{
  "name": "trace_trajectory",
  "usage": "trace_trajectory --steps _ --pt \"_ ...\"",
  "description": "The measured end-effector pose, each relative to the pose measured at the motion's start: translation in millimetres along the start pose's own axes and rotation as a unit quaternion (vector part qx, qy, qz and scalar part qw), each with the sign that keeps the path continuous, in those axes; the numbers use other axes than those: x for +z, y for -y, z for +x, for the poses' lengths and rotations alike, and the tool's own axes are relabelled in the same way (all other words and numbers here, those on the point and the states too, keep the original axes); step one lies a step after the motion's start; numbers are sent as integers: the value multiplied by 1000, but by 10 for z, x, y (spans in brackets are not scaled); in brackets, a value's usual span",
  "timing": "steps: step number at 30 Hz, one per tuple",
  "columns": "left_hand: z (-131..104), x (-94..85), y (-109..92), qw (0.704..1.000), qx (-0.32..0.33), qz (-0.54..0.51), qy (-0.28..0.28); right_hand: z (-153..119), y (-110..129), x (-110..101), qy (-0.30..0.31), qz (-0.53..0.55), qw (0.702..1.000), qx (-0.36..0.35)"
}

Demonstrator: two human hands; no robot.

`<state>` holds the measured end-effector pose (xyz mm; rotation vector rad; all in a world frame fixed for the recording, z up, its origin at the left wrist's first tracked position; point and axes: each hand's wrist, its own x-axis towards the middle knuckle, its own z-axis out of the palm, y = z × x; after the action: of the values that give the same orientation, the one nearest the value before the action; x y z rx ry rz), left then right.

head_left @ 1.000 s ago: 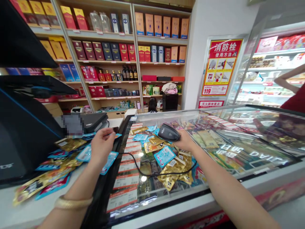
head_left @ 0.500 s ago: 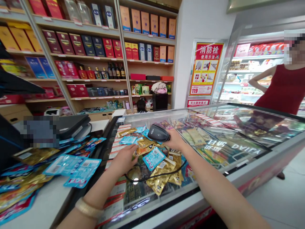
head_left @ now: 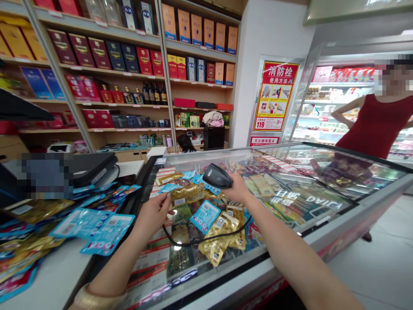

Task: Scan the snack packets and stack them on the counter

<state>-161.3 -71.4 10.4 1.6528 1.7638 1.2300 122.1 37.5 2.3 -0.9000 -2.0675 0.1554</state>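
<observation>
My right hand is wrapped round the grip of a black barcode scanner, its head turned to the left. Between the fingers of my left hand is the left end of a gold snack packet, raised just below and left of the scanner, with a white barcode label showing. Under both hands, on the glass lid of a freezer, lie a blue snack packet and several other gold and blue ones. The scanner's black cable loops across the gold packets nearest me.
On the white counter at the left is a heap of blue and gold packets. Shelves of boxes and bottles line the back wall. A person in red stands beyond the freezer's right side; another person's dark-haired head shows behind it.
My left hand has lifted a gold packet from the pile and drawn it slightly left and up, barcode showing. The scanner stays in my right hand, moved only a little. The view has shifted slightly.
</observation>
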Motion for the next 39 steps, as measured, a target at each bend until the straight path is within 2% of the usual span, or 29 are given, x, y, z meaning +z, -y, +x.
trace_trajectory --steps 2,5,10,16,22,33,39 --pt "16 0 -6 995 -55 -83 -16 1 1 -7 2 4 1000 -2" --pt "32 8 -26 969 -117 -213 -44 0 38 -12 28 12 999 -8" --pt "19 23 -77 930 -146 -323 -93 -25 176 23 81 47 995 -36" --pt "1 55 -141 915 -135 -356 -133 -57 333 81 120 68 989 -45" --pt "0 80 -180 907 -134 -368 -153 -54 375 103 138 45 989 -41" --pt "8 89 -84 927 -99 -336 -137 -60 375 111 145 47 988 -39" --pt "-6 69 -139 919 -110 -347 -154 -71 350 118 119 40 991 -51"
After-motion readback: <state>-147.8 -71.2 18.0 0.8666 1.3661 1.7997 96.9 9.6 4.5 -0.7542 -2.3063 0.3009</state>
